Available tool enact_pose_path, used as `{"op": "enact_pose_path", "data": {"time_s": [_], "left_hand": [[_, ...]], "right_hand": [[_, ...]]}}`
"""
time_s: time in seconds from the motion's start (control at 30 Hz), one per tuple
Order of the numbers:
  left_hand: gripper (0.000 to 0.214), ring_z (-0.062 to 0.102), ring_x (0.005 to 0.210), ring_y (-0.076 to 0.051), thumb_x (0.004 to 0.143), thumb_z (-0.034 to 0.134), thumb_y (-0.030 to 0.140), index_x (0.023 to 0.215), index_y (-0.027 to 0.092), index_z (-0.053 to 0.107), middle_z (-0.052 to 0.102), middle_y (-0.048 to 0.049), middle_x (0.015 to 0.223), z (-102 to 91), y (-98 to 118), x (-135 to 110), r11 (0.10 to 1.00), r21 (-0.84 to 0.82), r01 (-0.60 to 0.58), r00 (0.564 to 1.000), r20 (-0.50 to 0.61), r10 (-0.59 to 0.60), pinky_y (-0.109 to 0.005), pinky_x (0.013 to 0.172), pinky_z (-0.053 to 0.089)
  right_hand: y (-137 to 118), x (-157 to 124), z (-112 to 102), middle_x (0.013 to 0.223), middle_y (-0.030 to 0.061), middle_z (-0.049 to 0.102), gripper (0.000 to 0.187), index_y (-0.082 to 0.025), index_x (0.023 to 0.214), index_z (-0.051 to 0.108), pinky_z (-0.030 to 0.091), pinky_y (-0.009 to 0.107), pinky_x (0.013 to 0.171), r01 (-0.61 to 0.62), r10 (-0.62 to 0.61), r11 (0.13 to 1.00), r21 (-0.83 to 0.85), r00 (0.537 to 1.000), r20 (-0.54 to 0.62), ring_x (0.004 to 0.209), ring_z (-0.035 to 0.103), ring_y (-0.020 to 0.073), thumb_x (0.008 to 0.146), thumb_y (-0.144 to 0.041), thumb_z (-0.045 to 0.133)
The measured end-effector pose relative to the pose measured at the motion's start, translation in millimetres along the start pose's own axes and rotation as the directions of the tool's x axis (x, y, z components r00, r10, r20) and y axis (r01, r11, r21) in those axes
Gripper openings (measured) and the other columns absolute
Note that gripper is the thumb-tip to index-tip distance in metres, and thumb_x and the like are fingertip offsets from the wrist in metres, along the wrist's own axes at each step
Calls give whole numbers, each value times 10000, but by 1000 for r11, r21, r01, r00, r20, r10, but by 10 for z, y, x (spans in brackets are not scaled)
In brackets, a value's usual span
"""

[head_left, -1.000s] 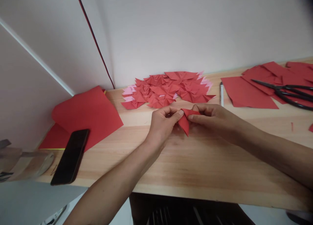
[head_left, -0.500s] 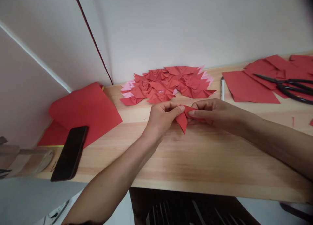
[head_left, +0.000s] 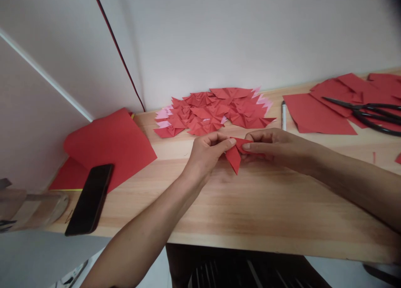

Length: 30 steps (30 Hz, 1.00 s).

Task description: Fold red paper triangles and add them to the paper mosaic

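Note:
Between my two hands is a small piece of folded red paper (head_left: 233, 159), held just above the table, with one pointed flap hanging down. My left hand (head_left: 208, 152) pinches its left part between thumb and fingers. My right hand (head_left: 266, 145) grips the right part, thumb on top, and its fingers cover much of that side. Behind my hands, against the wall, lies a heap of folded red paper pieces (head_left: 209, 112), with pink ones (head_left: 265, 102) showing at its edges.
Large red sheets (head_left: 109, 142) lie at the left, partly under a black phone (head_left: 90, 200). A clear container (head_left: 40, 208) stands at the far left. A white marker (head_left: 283, 116), cut red paper (head_left: 319, 114) and black scissors (head_left: 369, 112) are on the right of the wooden table (head_left: 266, 221).
The view has tilted very slightly. Both hands keep their hold on the folded paper, and its hanging flap has barely shifted.

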State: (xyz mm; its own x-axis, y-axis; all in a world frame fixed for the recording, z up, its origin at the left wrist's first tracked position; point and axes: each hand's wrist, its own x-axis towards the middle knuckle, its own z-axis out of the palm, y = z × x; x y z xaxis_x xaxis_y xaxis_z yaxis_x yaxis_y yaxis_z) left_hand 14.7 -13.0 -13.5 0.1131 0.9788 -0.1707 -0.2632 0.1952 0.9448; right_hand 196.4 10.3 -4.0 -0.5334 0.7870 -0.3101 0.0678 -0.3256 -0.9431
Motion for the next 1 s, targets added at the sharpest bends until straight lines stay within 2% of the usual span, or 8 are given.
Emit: {"op": "enact_pose_path", "data": {"time_s": [0.17,0.4,0.73,1.0], "left_hand": [[190,570,623,-86,684,780,274,719,138,652,631,11,681,-1,9,-3,1000,14,-3,1000,-7,3,-236,659,449],[192,596,675,-94,697,781,275,779,135,679,683,-17,751,-19,17,-1,998,60,-32,999,4,32,-227,684,442],[88,569,602,-93,707,724,216,726,137,690,659,-7,663,2,-12,-12,992,103,-68,993,-84,77,-235,629,432],[113,606,617,-113,655,759,208,701,131,691,666,-14,661,34,-11,-17,995,-86,-41,995,-97,33,-260,657,473]], "right_hand": [[19,7,3,751,-13,681,255,-222,674,624,496,284,660,60,-60,998,-34,998,-12,706,630,142,705,-403,802],[10,10,-46,765,16,685,278,-232,692,636,480,320,671,153,-194,958,-244,968,-156,737,623,185,759,-482,739],[32,28,-90,778,17,676,288,-231,721,617,476,322,701,215,-242,938,-272,968,-68,763,621,184,786,-494,715],[-49,-1,-47,743,17,651,297,-220,693,601,456,312,669,253,-285,915,-315,957,-60,737,604,177,780,-481,711]]}}
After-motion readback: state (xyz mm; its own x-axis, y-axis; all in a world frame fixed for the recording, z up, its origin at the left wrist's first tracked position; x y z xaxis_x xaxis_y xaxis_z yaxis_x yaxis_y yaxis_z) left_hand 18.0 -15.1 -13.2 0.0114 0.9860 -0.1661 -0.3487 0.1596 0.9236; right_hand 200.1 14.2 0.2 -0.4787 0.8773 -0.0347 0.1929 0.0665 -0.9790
